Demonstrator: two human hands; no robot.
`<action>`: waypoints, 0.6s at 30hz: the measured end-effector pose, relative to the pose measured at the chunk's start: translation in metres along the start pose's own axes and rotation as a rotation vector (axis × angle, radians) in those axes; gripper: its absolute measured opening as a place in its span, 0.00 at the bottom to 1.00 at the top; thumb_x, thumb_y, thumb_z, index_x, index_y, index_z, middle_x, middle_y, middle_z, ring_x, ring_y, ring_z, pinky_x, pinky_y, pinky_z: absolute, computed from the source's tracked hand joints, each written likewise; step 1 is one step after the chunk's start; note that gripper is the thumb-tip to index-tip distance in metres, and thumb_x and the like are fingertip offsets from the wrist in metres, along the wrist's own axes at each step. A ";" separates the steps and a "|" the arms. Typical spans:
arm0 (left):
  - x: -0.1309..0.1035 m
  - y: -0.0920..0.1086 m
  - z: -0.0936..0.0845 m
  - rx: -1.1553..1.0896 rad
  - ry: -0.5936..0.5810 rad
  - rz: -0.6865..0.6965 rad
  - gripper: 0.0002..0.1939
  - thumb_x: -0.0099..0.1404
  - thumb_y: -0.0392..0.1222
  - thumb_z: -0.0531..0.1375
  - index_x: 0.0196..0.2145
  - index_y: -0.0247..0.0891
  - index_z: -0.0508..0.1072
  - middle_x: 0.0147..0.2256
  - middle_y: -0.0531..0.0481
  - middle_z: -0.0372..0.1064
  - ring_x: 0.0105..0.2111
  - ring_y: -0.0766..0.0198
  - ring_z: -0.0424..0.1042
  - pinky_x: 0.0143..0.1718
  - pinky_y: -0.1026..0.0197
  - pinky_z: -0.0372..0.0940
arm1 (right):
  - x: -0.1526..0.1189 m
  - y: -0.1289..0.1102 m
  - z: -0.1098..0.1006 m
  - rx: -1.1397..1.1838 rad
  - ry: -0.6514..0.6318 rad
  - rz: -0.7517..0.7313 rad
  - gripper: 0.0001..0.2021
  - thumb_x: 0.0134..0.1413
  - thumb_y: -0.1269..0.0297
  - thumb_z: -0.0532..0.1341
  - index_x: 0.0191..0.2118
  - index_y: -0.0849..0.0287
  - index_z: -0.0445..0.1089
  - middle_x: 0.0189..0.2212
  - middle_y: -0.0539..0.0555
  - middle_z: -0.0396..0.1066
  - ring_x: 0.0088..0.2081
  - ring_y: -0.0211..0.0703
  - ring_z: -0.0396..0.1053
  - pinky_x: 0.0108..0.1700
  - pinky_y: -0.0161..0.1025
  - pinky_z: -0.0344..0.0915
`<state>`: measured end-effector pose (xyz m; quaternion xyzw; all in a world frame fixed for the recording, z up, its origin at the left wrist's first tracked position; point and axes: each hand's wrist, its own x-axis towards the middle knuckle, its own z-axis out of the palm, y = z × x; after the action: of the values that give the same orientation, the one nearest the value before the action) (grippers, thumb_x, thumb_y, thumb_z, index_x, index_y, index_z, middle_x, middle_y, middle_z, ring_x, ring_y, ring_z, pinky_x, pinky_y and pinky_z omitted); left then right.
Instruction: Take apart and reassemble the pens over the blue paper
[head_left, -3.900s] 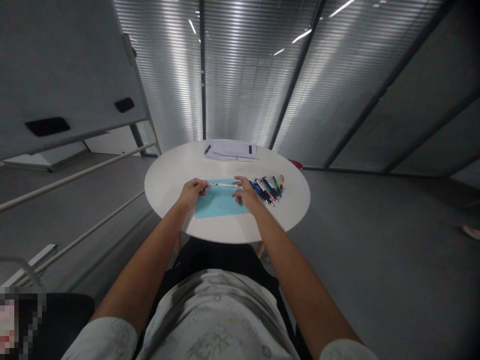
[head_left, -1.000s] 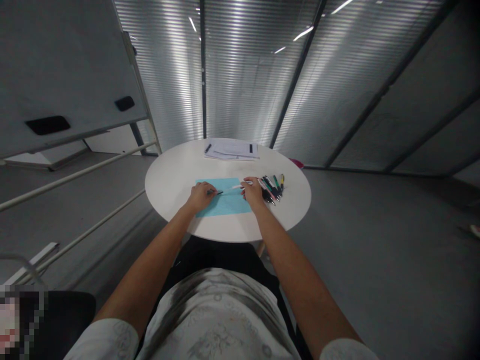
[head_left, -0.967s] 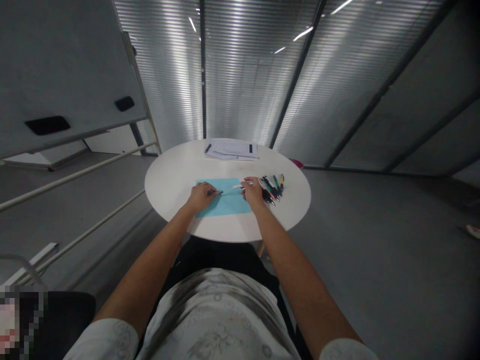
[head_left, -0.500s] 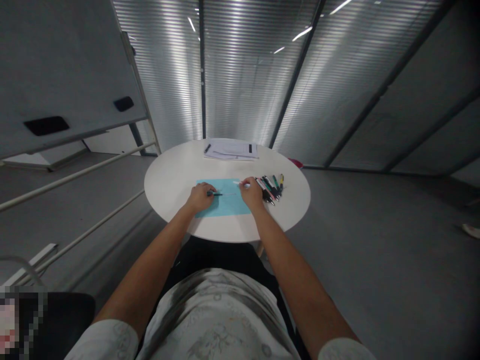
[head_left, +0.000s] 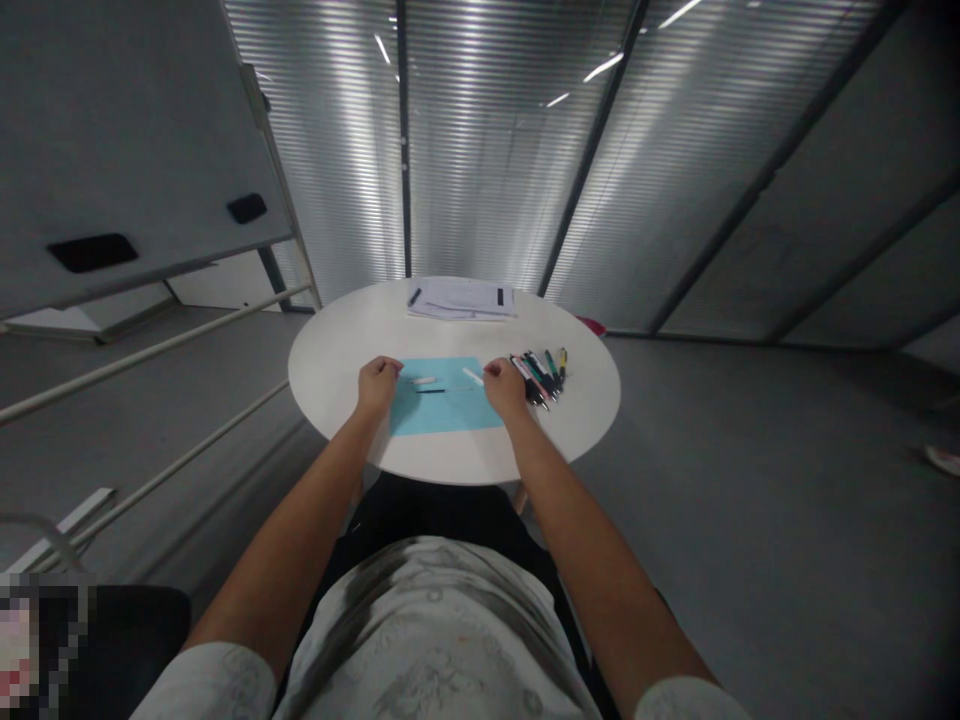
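Observation:
My left hand is closed in a pinch at the left edge of a light-blue sheet; anything between its fingertips is too small to make out. My right hand is also closed, curled over the sheet's right edge, and what its fingers hold is hidden. Just left of those fingers is a slim white pen part; I cannot tell whether they touch it. Between my hands, a short pale piece and a thin dark rod like a pen refill lie on the sheet.
Several pens lie bunched just right of my right hand. A stack of papers is at the far side of the round white table. A wheeled board's rail stands at left.
My left hand has drawn left, off the dark piece, uncovering the small parts on the sheet. My right hand has shifted slightly down and right; the white pen part has turned to a steeper slant.

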<state>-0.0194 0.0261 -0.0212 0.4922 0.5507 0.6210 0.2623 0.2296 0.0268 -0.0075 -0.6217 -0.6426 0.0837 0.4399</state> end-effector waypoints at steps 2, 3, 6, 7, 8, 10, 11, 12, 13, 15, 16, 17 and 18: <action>-0.001 0.000 0.000 -0.014 0.005 -0.011 0.10 0.53 0.38 0.52 0.25 0.36 0.74 0.20 0.52 0.65 0.23 0.66 0.64 0.26 0.65 0.58 | 0.000 0.001 0.000 0.013 0.017 0.009 0.07 0.47 0.72 0.55 0.31 0.59 0.70 0.30 0.54 0.72 0.36 0.45 0.67 0.43 0.40 0.61; -0.001 0.001 0.000 -0.020 0.008 -0.017 0.10 0.53 0.38 0.52 0.25 0.36 0.73 0.20 0.52 0.65 0.22 0.67 0.63 0.26 0.65 0.57 | 0.000 0.001 0.000 0.017 0.023 0.010 0.07 0.47 0.72 0.55 0.31 0.59 0.70 0.30 0.54 0.72 0.36 0.45 0.67 0.43 0.40 0.61; -0.001 0.001 0.001 -0.026 0.014 -0.039 0.10 0.53 0.38 0.52 0.25 0.35 0.73 0.20 0.53 0.64 0.22 0.67 0.63 0.24 0.65 0.56 | 0.001 0.002 0.000 0.019 0.030 0.008 0.08 0.47 0.72 0.54 0.30 0.58 0.70 0.30 0.54 0.72 0.36 0.45 0.67 0.43 0.41 0.61; -0.001 0.001 0.001 -0.025 0.016 -0.042 0.10 0.53 0.38 0.53 0.25 0.35 0.73 0.20 0.52 0.64 0.22 0.67 0.63 0.24 0.65 0.56 | 0.001 0.002 0.000 0.016 0.029 0.005 0.08 0.47 0.72 0.54 0.30 0.58 0.70 0.30 0.54 0.72 0.36 0.46 0.67 0.43 0.41 0.61; -0.001 0.000 0.001 -0.020 0.018 -0.041 0.10 0.53 0.38 0.53 0.25 0.35 0.73 0.20 0.52 0.65 0.22 0.67 0.63 0.24 0.65 0.56 | 0.002 0.002 0.000 0.014 0.028 0.002 0.08 0.47 0.72 0.54 0.30 0.58 0.70 0.30 0.54 0.72 0.36 0.46 0.67 0.43 0.41 0.61; -0.001 0.000 0.001 0.009 0.020 -0.039 0.10 0.54 0.38 0.52 0.26 0.36 0.74 0.20 0.52 0.65 0.22 0.66 0.64 0.25 0.65 0.57 | 0.001 0.001 -0.001 0.005 0.027 -0.015 0.08 0.47 0.72 0.54 0.31 0.58 0.70 0.31 0.54 0.72 0.37 0.46 0.67 0.44 0.41 0.61; -0.002 0.000 0.000 0.036 0.015 -0.034 0.11 0.55 0.38 0.52 0.26 0.36 0.74 0.21 0.52 0.66 0.23 0.65 0.65 0.25 0.64 0.58 | 0.000 -0.001 -0.002 -0.004 0.029 -0.036 0.08 0.47 0.72 0.54 0.32 0.58 0.70 0.31 0.55 0.72 0.37 0.47 0.67 0.44 0.42 0.61; -0.003 0.001 0.000 0.076 0.002 -0.022 0.12 0.55 0.38 0.51 0.27 0.36 0.74 0.22 0.51 0.67 0.24 0.65 0.66 0.27 0.64 0.60 | -0.001 -0.003 -0.003 -0.017 0.032 -0.069 0.09 0.47 0.73 0.55 0.33 0.59 0.71 0.32 0.55 0.72 0.39 0.47 0.67 0.45 0.42 0.61; -0.004 0.003 0.000 0.126 -0.016 -0.001 0.12 0.56 0.38 0.51 0.28 0.36 0.75 0.23 0.50 0.68 0.26 0.64 0.67 0.29 0.63 0.62 | -0.003 -0.006 -0.004 -0.035 0.031 -0.115 0.09 0.48 0.73 0.55 0.34 0.59 0.71 0.34 0.56 0.73 0.40 0.47 0.67 0.46 0.43 0.60; -0.006 0.007 0.001 0.253 -0.075 0.086 0.14 0.58 0.37 0.51 0.32 0.36 0.77 0.29 0.48 0.72 0.31 0.62 0.69 0.35 0.61 0.64 | -0.008 -0.013 -0.006 -0.084 -0.005 -0.233 0.10 0.50 0.73 0.56 0.37 0.59 0.72 0.37 0.57 0.73 0.44 0.48 0.66 0.50 0.44 0.58; -0.007 0.010 0.001 0.324 -0.116 0.143 0.14 0.58 0.37 0.52 0.35 0.35 0.77 0.32 0.47 0.73 0.34 0.62 0.70 0.38 0.60 0.65 | -0.011 -0.016 -0.006 -0.113 -0.050 -0.294 0.10 0.52 0.72 0.57 0.39 0.58 0.73 0.39 0.57 0.73 0.46 0.49 0.65 0.51 0.45 0.57; -0.008 0.013 0.002 0.398 -0.165 0.203 0.15 0.59 0.37 0.52 0.37 0.35 0.78 0.35 0.45 0.74 0.36 0.61 0.71 0.42 0.58 0.65 | -0.014 -0.020 -0.007 -0.144 -0.104 -0.337 0.10 0.54 0.69 0.58 0.40 0.57 0.74 0.40 0.57 0.74 0.47 0.50 0.64 0.52 0.46 0.55; -0.009 0.015 0.003 0.469 -0.215 0.251 0.16 0.59 0.37 0.53 0.39 0.34 0.78 0.37 0.44 0.74 0.37 0.60 0.71 0.44 0.58 0.65 | -0.016 -0.023 -0.007 -0.172 -0.156 -0.372 0.09 0.56 0.66 0.59 0.41 0.55 0.75 0.42 0.56 0.74 0.49 0.51 0.63 0.52 0.47 0.54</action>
<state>-0.0098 0.0156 -0.0102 0.6667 0.5831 0.4487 0.1192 0.2153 0.0043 0.0043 -0.5195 -0.7831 -0.0062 0.3418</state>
